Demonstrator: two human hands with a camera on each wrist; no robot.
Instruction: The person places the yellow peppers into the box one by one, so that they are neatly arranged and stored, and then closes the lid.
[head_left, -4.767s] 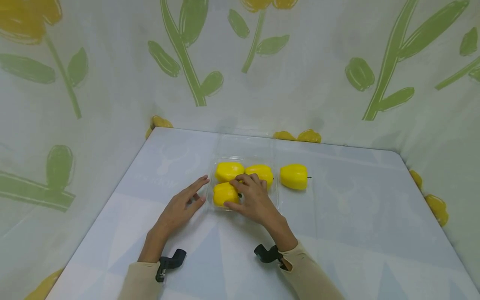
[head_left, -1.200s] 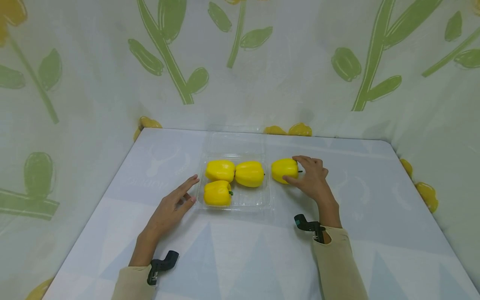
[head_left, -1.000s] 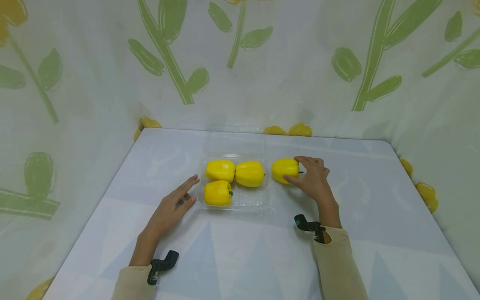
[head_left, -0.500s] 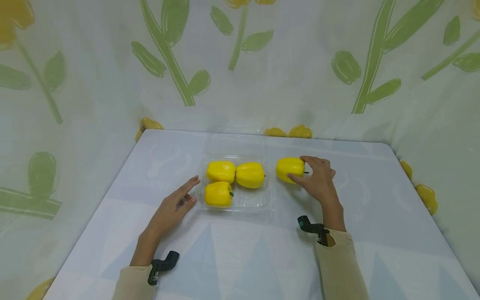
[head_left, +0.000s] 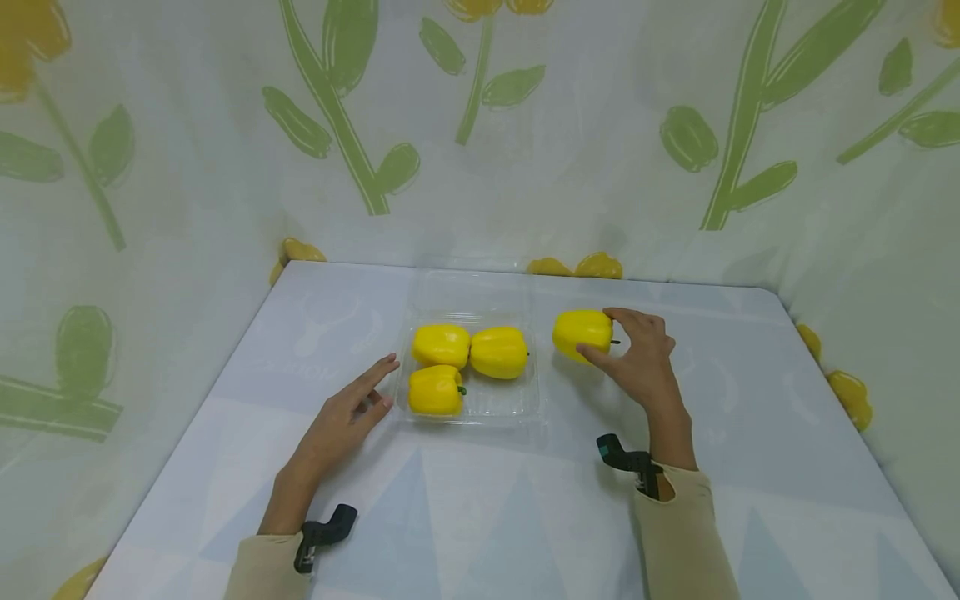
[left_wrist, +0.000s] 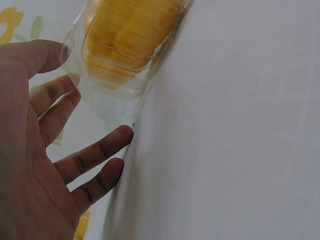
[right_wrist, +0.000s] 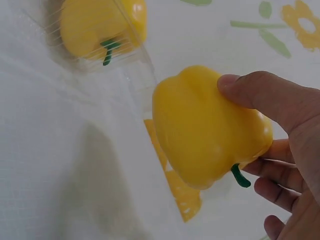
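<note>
A clear plastic clamshell box point(head_left: 517, 406), its lid tipped back, holds three yellow bell peppers: one at back left point(head_left: 441, 345), one at back right point(head_left: 499, 352) and one at front left point(head_left: 435, 390). My left hand point(head_left: 341, 425) is at the box's left side, fingers loosely extended; in the left wrist view its thumb and a fingertip touch the clear rim point(left_wrist: 82, 92). Right of the box, my right hand point(head_left: 641, 358) pinches a fourth bell pepper point(right_wrist: 205, 127) between thumb and fingers, green stem toward the palm. Its shadow lies apart from it, so the pepper is raised off the table.
The box's clear lid point(head_left: 472, 292) lies toward the table's back edge. A pale patterned tabletop point(head_left: 480, 517) spreads around the box, and a flower-printed cloth wall point(head_left: 585, 167) rises behind it. Each wrist wears a black camera mount.
My right hand has left the peppers in the box, moved right and gripped the loose pepper. That pepper now sits slightly higher and farther right. The left hand has stayed by the box.
</note>
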